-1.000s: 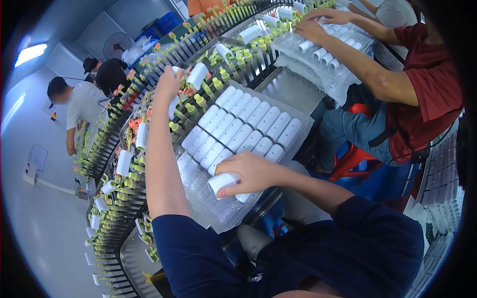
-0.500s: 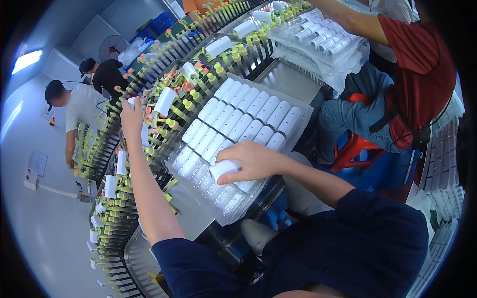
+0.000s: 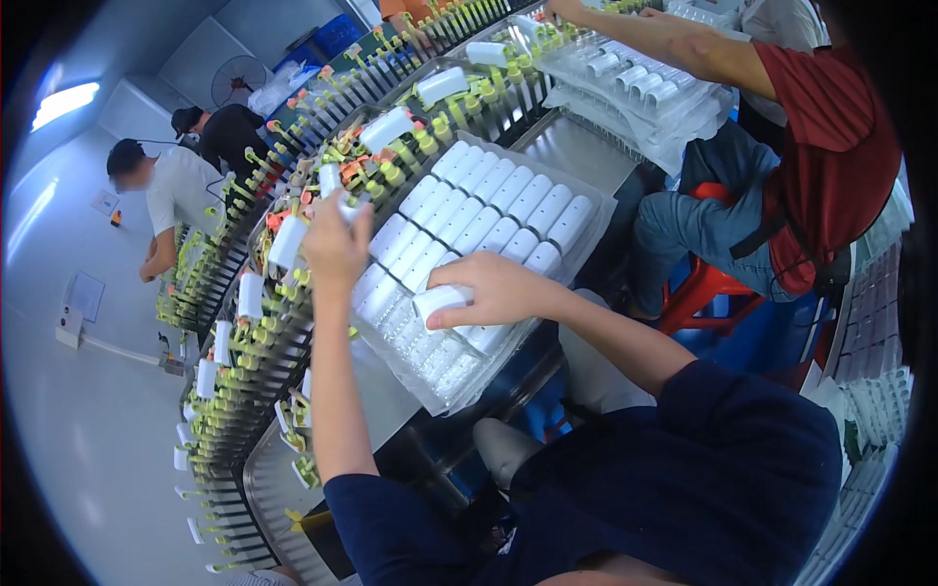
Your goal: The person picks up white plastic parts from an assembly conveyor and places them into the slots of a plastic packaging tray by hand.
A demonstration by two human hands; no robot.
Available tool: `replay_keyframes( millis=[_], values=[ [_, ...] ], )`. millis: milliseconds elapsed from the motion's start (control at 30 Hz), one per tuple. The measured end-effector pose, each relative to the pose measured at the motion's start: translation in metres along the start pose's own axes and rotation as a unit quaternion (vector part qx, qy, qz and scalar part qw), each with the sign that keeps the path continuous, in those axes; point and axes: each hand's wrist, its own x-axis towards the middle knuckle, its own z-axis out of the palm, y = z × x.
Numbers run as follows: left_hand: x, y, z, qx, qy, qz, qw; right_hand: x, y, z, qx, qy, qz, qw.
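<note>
A long conveyor (image 3: 259, 415) with dark slats curves along the person's left and away to the far side. Inside the curve runs a metal desk (image 3: 576, 142), and at the right sits a co-worker (image 3: 831, 176) in a dark red shirt. In front of the person lies a clear tray (image 3: 430, 366), tilted in the view. Most of its pockets are filled with rows of white casings (image 3: 477, 230); the ones at its near-left end are bare, so loading looks well advanced, with that corner left to fill. More casings sit along the conveyor.

The right hand (image 3: 489, 288) curls over the tray, thumb and fingers closed around one casing (image 3: 442, 305); whether it touches a pocket is hidden. The left hand (image 3: 337, 244) is raised beside the conveyor, partly curled, something white and blurred at its fingers; I cannot tell if it grips it. Smallest are the yellow-green clips (image 3: 393, 174) on the conveyor.
</note>
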Motion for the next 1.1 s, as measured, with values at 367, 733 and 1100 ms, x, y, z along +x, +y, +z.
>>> replay_keyframes(
  millis=[367,733,1100],
  values=[
    [0.052,0.092,0.077,-0.171,-0.157,-0.053,0.971,-0.002,0.001,-0.001,-0.003,-0.021,-0.013,1.0],
    [0.025,0.088,0.097,-0.235,-0.116,-0.131,0.956,0.005,-0.007,0.003,0.002,-0.038,0.005,0.999],
    [0.017,0.082,0.091,-0.225,-0.062,-0.118,0.965,0.005,-0.021,0.01,0.026,-0.043,0.038,0.998]
  ],
)
